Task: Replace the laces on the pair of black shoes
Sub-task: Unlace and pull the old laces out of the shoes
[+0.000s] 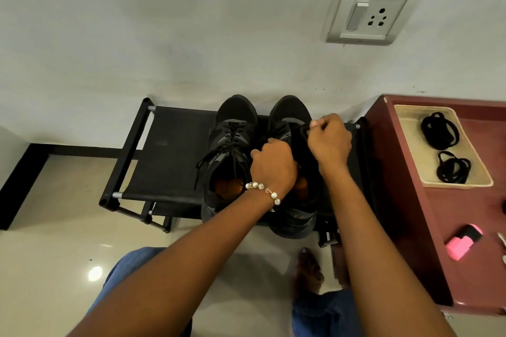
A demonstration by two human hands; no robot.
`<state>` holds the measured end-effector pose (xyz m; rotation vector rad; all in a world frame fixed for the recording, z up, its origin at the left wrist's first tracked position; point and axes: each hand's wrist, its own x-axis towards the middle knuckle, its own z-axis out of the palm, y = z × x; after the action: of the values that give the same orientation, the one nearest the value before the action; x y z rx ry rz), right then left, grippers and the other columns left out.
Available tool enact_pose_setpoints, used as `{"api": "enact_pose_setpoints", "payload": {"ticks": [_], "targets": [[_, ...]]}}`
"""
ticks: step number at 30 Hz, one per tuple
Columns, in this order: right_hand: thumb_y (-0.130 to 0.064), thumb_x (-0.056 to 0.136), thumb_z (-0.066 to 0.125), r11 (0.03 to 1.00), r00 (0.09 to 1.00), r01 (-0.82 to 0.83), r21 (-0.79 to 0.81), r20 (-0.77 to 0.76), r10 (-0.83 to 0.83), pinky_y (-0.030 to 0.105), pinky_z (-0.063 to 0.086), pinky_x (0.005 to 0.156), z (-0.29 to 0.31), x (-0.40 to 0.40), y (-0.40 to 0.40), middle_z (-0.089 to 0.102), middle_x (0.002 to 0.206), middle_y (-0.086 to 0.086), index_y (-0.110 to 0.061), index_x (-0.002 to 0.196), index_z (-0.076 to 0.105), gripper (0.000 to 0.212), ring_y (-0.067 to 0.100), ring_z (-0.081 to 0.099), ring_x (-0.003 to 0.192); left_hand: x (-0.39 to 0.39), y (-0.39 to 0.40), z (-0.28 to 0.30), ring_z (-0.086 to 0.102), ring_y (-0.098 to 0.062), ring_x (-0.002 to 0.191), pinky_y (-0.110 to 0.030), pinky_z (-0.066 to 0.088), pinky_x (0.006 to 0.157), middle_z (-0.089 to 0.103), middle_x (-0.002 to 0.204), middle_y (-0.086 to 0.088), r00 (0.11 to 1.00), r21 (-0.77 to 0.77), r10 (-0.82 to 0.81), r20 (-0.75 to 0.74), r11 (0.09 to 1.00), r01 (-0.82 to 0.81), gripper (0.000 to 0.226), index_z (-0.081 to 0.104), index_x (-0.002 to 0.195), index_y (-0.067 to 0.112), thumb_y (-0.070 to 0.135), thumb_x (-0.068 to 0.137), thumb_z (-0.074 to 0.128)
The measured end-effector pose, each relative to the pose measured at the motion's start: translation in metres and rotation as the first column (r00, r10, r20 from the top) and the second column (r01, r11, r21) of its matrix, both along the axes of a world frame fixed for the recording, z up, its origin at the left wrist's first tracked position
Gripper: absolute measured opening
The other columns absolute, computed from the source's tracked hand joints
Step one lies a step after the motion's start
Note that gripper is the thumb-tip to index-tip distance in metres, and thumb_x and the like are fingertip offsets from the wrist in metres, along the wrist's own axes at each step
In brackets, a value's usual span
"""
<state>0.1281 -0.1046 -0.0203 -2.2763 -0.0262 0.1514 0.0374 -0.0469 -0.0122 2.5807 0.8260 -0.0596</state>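
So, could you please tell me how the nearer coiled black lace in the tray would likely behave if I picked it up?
The nearer lace bundle lies in loose, uneven loops, so it is probably floppy and may uncoil when lifted. It looks thin, so likely very light. Resting loose in the shallow beige tray, it should slide rather than roll if pushed.

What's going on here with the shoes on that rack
A person is working on the right shoe of a black pair on a low black rack. The left hand holds its upper; the right hand pinches something dark at the lace area. The left shoe is laced, with its ends loose. Two black lace bundles wait in a tray nearby.
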Motion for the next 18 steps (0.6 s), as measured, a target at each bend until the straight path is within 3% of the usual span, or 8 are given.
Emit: {"api": "enact_pose_setpoints", "payload": {"ticks": [3, 5, 8, 10, 13, 18], "targets": [[-0.029, 0.092, 0.055, 0.986, 0.991, 0.098, 0.135, -0.105, -0.084, 0.039, 0.053, 0.086, 0.000, 0.008, -0.005, 0.070, 0.091, 0.004, -0.010, 0.089, 0.065, 0.022, 0.024, 0.064, 0.091, -0.002, 0.000, 0.005, 0.051, -0.042, 0.112, -0.041, 0.043, 0.090, 0.056, 0.119, -0.022, 1.000, -0.012, 0.006, 0.003, 1.000, -0.006, 0.037, 0.051, 0.119, -0.006, 0.024, 0.098, 0.047], [-0.022, 0.092, 0.058, 0.995, 0.999, 0.019, 0.100, -0.030, -0.016, 0.033, 0.049, 0.080, 0.005, 0.002, -0.005, 0.066, 0.099, 0.007, -0.008, 0.096, 0.061, 0.015, 0.024, 0.061, 0.092, -0.003, 0.000, 0.006, 0.052, -0.042, 0.111, -0.040, 0.045, 0.087, 0.057, 0.117, -0.021, 1.000, -0.016, 0.021, 0.009, 1.000, -0.021, 0.037, 0.052, 0.117, -0.005, 0.025, 0.097, 0.049], [-0.015, 0.090, 0.059, 0.953, 0.941, -0.230, -0.195, 0.205, 0.269, 0.045, 0.045, 0.090, 0.007, -0.005, -0.004, 0.053, 0.124, 0.008, -0.016, 0.117, 0.058, 0.027, 0.029, 0.047, 0.117, -0.003, -0.001, 0.007, 0.054, -0.039, 0.109, -0.039, 0.045, 0.087, 0.059, 0.115, -0.020, 1.000, 0.009, 0.007, 0.017, 1.000, -0.007, 0.030, 0.054, 0.114, -0.005, 0.020, 0.097, 0.047], [-0.017, 0.091, 0.059, 0.873, 0.888, -0.326, -0.363, 0.199, 0.414, 0.050, 0.038, 0.096, 0.006, -0.007, 0.001, 0.049, 0.132, 0.004, -0.020, 0.117, 0.065, 0.027, 0.028, 0.037, 0.125, -0.003, -0.001, 0.007, 0.055, -0.038, 0.107, -0.039, 0.045, 0.087, 0.059, 0.114, -0.020, 1.000, 0.033, -0.001, 0.021, 0.999, 0.001, 0.027, 0.055, 0.113, -0.004, 0.014, 0.099, 0.042], [-0.018, 0.093, 0.059, 0.814, 0.885, -0.337, -0.474, 0.137, 0.446, 0.050, 0.034, 0.096, 0.003, -0.011, 0.005, 0.051, 0.130, 0.003, -0.023, 0.116, 0.069, 0.026, 0.029, 0.037, 0.125, -0.002, -0.001, 0.002, 0.055, -0.038, 0.107, -0.038, 0.046, 0.083, 0.061, 0.113, -0.020, 1.000, 0.045, 0.010, 0.016, 0.999, -0.011, 0.027, 0.054, 0.115, -0.005, 0.010, 0.100, 0.038], [-0.018, 0.093, 0.058, 0.765, 0.885, -0.190, -0.615, 0.230, 0.405, 0.053, 0.034, 0.100, 0.002, -0.015, 0.008, 0.054, 0.124, 0.004, -0.026, 0.104, 0.071, 0.019, 0.032, 0.038, 0.127, -0.003, 0.000, 0.002, 0.055, -0.038, 0.107, -0.038, 0.045, 0.086, 0.060, 0.113, -0.021, 0.999, 0.033, -0.001, 0.033, 0.999, 0.000, 0.025, 0.055, 0.114, -0.005, 0.006, 0.099, 0.038]]}}
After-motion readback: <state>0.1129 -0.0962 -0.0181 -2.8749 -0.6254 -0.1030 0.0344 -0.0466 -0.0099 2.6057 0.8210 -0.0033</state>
